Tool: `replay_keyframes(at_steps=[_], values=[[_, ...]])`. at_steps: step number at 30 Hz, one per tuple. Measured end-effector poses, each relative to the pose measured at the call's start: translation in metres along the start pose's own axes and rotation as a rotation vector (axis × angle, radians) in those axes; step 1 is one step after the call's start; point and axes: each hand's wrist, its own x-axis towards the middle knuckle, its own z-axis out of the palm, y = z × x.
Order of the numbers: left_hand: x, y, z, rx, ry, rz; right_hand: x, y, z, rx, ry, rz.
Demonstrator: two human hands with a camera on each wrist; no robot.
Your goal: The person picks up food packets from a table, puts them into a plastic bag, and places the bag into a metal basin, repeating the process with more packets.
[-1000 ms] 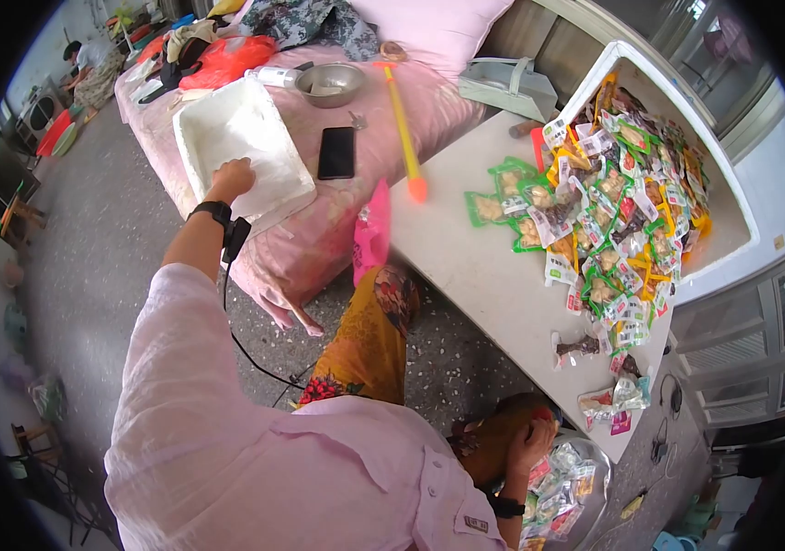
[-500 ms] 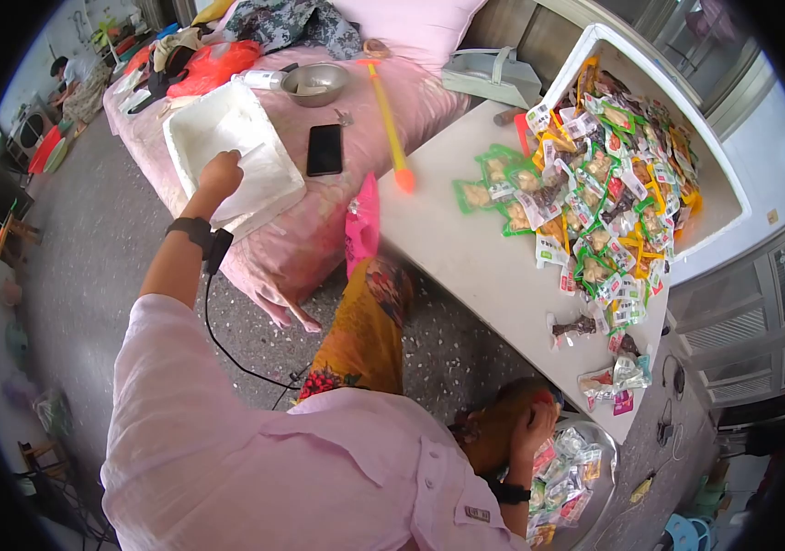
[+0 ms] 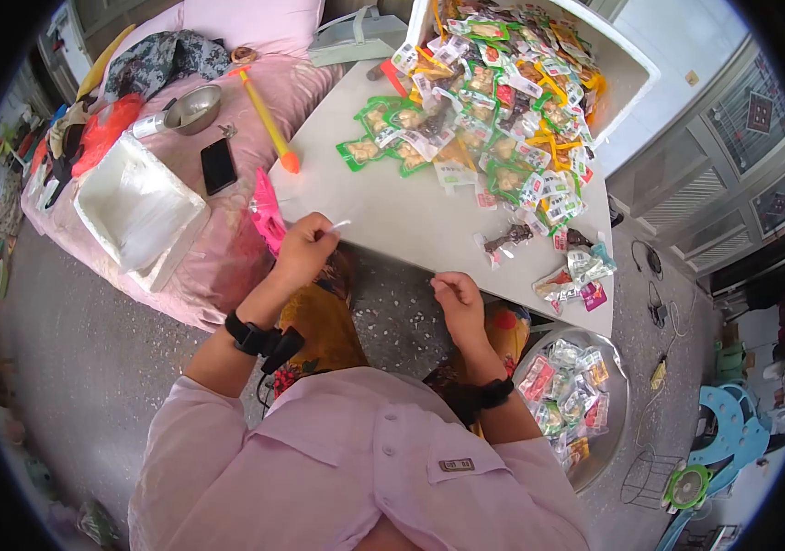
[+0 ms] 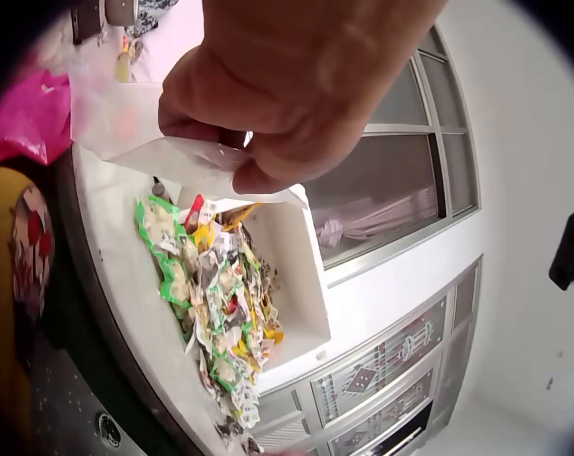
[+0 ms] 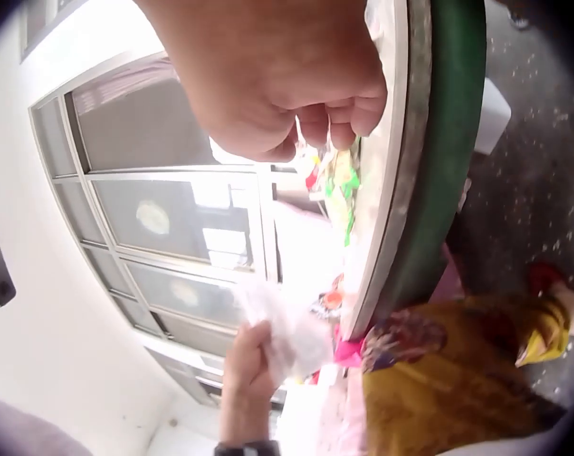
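Observation:
My left hand (image 3: 305,250) is over the near edge of the white table and pinches a thin, clear plastic bag (image 4: 173,161) between thumb and fingers. In the right wrist view the bag (image 5: 295,334) hangs loosely from that hand. My right hand (image 3: 461,308) hovers by the table's front edge, fingers loosely bent and holding nothing. Beyond both hands, small sealed food packets (image 3: 503,138) lie heaped on the table, spilling from a tipped white foam box (image 3: 627,83). A metal basin (image 3: 619,386) with more packets stands below, at the right.
At the left, a pink-covered bed holds a white foam tray (image 3: 140,207), a black phone (image 3: 219,166), a metal bowl (image 3: 192,110) and a yellow stick (image 3: 264,119). A pink bag (image 3: 267,213) hangs at the table's left corner. Several loose packets (image 3: 576,275) lie near its right corner.
My left hand has come from the foam tray to the table with the plastic bag. My right hand has risen from beside my knee to the table's edge. The view has turned right.

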Motion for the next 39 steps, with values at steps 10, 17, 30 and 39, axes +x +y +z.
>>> replay_keyframes(at_steps=[10, 17, 30, 39], values=[[-0.023, 0.005, 0.097, 0.097, -0.090, 0.016, 0.022, -0.012, 0.050, 0.495, -0.062, 0.291], [-0.028, 0.011, 0.099, 0.151, -0.189, 0.098, 0.020, -0.006, 0.039, 0.554, -0.010, 0.289], [-0.036, 0.040, 0.098, 0.112, -0.310, 0.033, 0.009, -0.005, 0.028, 0.557, -0.040, 0.270], [-0.035, 0.017, 0.101, -0.018, -0.323, -0.076, 0.005, -0.014, 0.024, 0.658, -0.051, 0.296]])
